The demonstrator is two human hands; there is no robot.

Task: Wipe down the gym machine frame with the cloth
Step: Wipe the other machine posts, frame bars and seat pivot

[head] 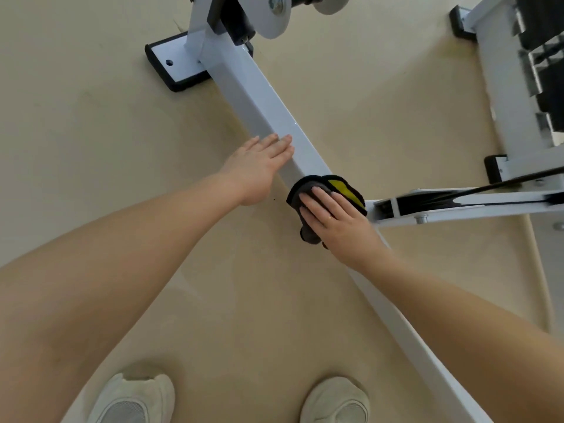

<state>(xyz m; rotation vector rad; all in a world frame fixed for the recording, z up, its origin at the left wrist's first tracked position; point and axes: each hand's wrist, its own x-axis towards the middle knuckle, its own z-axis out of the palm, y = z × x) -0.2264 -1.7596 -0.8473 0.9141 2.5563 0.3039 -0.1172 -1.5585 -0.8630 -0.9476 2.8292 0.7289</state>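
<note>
A white square frame beam [262, 99] of the gym machine runs diagonally along the floor from upper left to lower right. A grey cloth [308, 190] with black edging and a yellow patch is draped over the beam at mid-frame. My right hand [335, 221] lies flat on the cloth with fingers straight, pressing it onto the beam. My left hand [259, 166] rests with straight fingers on the beam's left edge, a little farther up from the cloth.
A black-rimmed foot plate [174, 62] anchors the beam at upper left, below a white pulley disc [274, 16]. A side arm [457, 206] with a black cable branches right. More white frame [500, 87] stands at upper right. My shoes [134, 401] stand on beige floor.
</note>
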